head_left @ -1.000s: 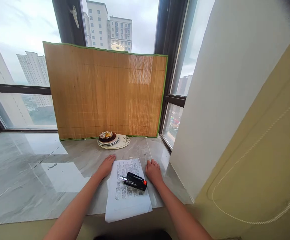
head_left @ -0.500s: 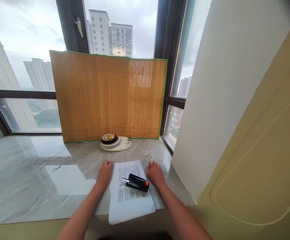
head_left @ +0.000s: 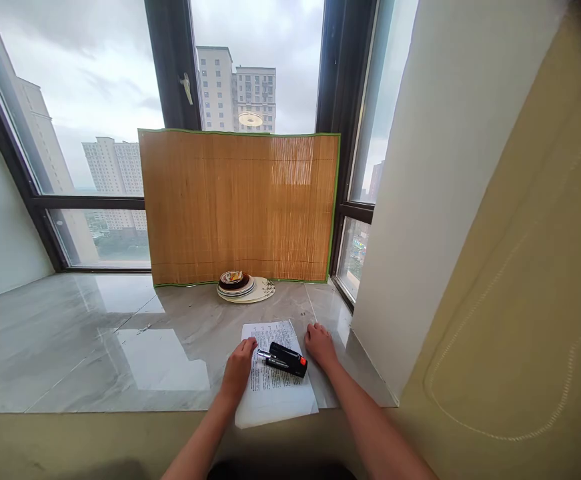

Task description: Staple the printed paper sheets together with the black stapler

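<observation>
- The stapler (head_left: 293, 364) lies on the printed paper (head_left: 276, 408), between the two hands, its silver end toward the left hand (head_left: 241, 362) and its red-tipped end at the paper's right edge.
- The left hand is at the paper's left edge, fingers bent, fingertips just beside the silver end; I cannot tell whether it pinches the paper.
- The right hand (head_left: 320, 344) rests on the windowsill (head_left: 195, 313), just past the paper's right edge, fingers loosely bent and holding nothing; the red-tipped end is close by.
- The paper sits right of the middle of the windowsill's front edge, its near end hanging over it.
- Toward the windowsill's back edge, beyond the hands, a stack of plates (head_left: 235, 287) sits partly over an oval plate (head_left: 260, 292), in front of an upright bamboo mat (head_left: 240, 207).
</observation>
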Motion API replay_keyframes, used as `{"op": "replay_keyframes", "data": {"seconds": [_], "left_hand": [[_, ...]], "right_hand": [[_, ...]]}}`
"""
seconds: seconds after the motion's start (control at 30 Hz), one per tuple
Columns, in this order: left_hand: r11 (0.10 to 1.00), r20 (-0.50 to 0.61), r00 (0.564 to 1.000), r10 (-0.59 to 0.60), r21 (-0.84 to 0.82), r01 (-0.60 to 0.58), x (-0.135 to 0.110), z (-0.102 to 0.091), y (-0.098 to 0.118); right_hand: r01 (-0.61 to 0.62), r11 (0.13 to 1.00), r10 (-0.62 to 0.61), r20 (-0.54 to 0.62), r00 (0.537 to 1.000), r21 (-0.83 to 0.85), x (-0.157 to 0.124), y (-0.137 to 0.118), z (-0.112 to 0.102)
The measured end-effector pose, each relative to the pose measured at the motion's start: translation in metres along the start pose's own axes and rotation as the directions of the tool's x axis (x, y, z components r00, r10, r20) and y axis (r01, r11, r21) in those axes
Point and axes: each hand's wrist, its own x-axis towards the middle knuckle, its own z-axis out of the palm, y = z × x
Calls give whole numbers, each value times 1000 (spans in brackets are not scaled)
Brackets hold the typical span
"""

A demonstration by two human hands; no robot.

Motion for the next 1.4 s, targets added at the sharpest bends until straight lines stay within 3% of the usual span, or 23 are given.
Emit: {"op": "replay_keyframes", "data": {"seconds": [0.13, 0.23, 0.37, 0.5, 0.73, 1.07, 1.23, 1.4], "left_hand": [[995, 26, 995, 95, -32, -94, 0, -1, 1], [979, 29, 984, 177, -111, -173, 4, -1, 1], [968, -44, 992, 118, -219, -125, 9, -1, 0], [962, -48, 996, 72, -260, -82, 10, -4, 1], [942, 14, 997, 72, -330, -63, 6, -13, 6], [884, 217, 971, 104, -468, 10, 8, -26, 18], [889, 222, 969, 112, -458, 2, 9, -27, 18], [878, 230, 972, 41, -472, 75, 11, -27, 17]], "right_hand": [[117, 984, -110, -62, 992, 134, -15, -16, -8], [237, 915, -194, -159, 968, 325, -34, -33, -6], [313, 802, -304, -105, 947, 508, -52, -46, -3], [275, 842, -312, 3, 950, 464, -55, -49, -5], [436, 803, -456, -51, 888, 407, -57, -45, -6], [430, 803, -444, -68, 894, 412, -59, -49, -11], [415, 805, -440, -42, 897, 424, -59, -49, -13], [389, 815, -421, -23, 907, 430, -59, -51, -15]]}}
